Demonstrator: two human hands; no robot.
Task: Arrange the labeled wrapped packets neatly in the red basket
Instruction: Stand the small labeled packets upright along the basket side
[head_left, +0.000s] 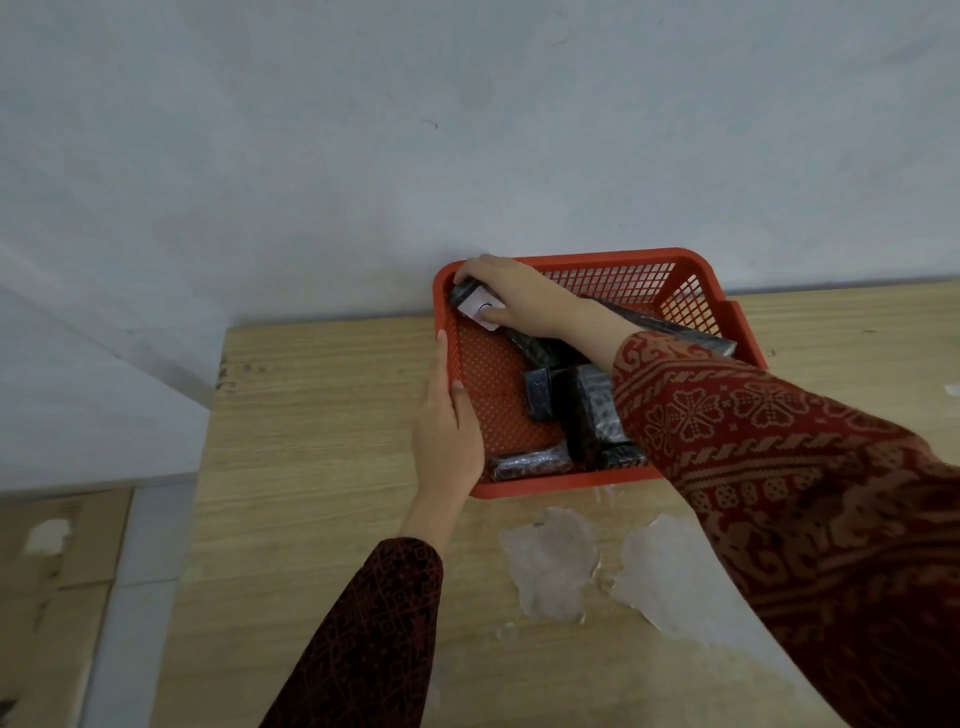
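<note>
The red basket (644, 278) stands on the wooden table against the wall. My right hand (511, 293) reaches into its far left corner and grips a long black wrapped packet with a white label (480, 306). My left hand (447, 436) holds the basket's left rim, thumb inside. Several other black wrapped packets lie in the basket: one along the front wall (530, 464), a small one in the middle (539, 395), a larger one (592, 410) beside it, and a long one (675, 330) toward the right. My right sleeve hides part of them.
The wooden table (322, 415) has patches of peeled surface (556, 561) in front of the basket. The pale wall (467, 156) rises directly behind. The table's left edge drops to a tiled floor (130, 571). A small white scrap (951, 388) lies at the far right.
</note>
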